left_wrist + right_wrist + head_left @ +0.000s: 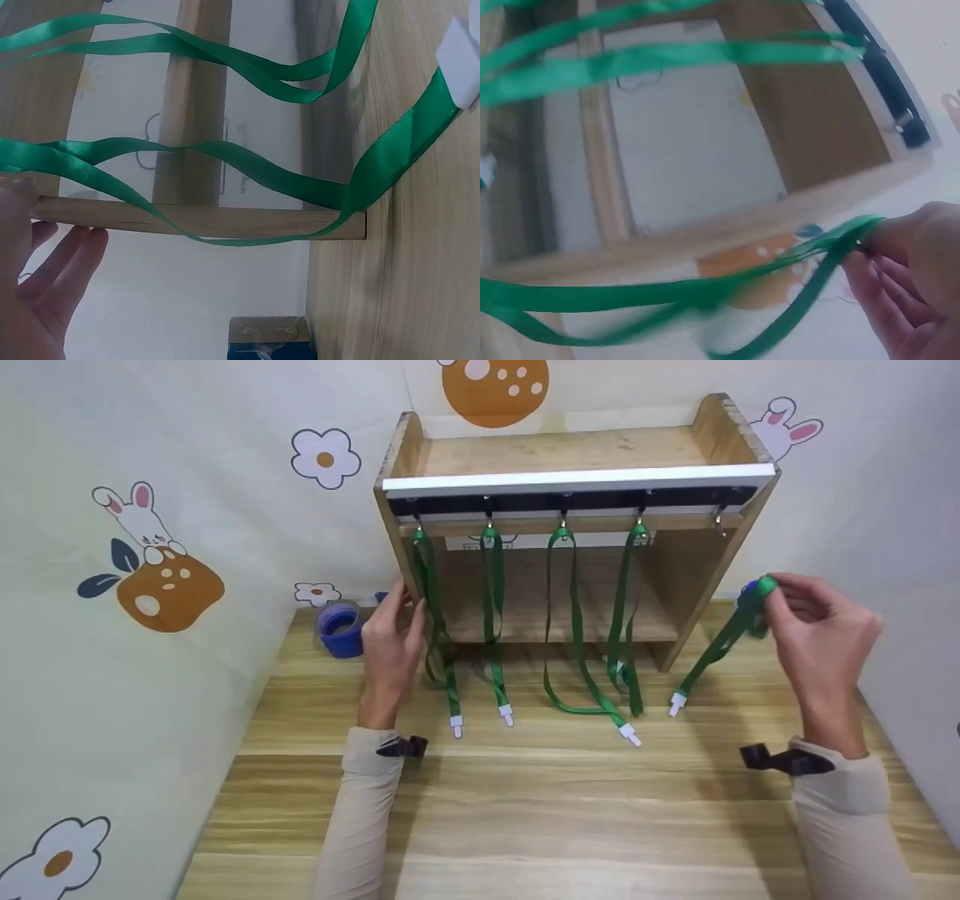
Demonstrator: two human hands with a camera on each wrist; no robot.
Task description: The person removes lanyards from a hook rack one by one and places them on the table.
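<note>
A wooden rack point(555, 454) stands against the wall, a black strip with metal hooks along its front. Green lanyards point(577, 607) with white clips hang from several hooks; the metal hook point(718, 523) at the right end bears none. My left hand point(394, 637) grips the rack's left side panel point(225, 221), thumb in front and fingers behind in the left wrist view. Right of the rack, my right hand point(825, 634) pinches another green lanyard point(724, 641) between thumb and index finger. Its white clip point(678, 703) dangles low. The pinched end shows in the right wrist view.
A roll of blue tape point(343, 643) sits on the wood-grain table point(510, 825), left of the rack beside my left hand. Patterned cloth walls point(247, 532) close in the back and both sides.
</note>
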